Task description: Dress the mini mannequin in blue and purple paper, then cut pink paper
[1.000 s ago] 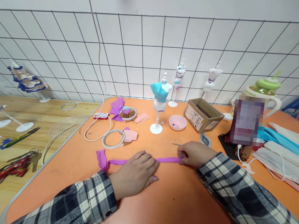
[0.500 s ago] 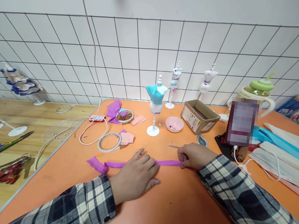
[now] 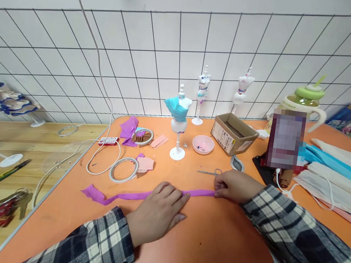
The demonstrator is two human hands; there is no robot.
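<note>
A long purple crepe paper strip [image 3: 133, 196] lies across the orange table, its left end wide and crumpled. Across its middle rests my left hand [image 3: 159, 209], palm down, fingers laid over the strip and thumb apart. My right hand [image 3: 231, 185] pinches the strip's right end between thumb and fingers. Just beyond that hand lie small scissors [image 3: 209, 172], one handle loop close to my knuckles. A small white dress form [image 3: 179, 125] with turquoise paper over its bust stands upright behind the strip.
Two rolls of tape [image 3: 123, 169] [image 3: 143, 136] and paper scraps [image 3: 145, 164] lie left of centre. A pink bowl [image 3: 203, 145], a cardboard box [image 3: 234, 133] and a phone [image 3: 285, 141] stand further back. Folded paper [image 3: 333, 182] covers the right side. A white cable [image 3: 88, 167] loops at left.
The strip's left end has slid further left and straightened out. My left hand still covers the strip; my right still pinches its end. More of the scissors shows. The camera view has shifted slightly.
</note>
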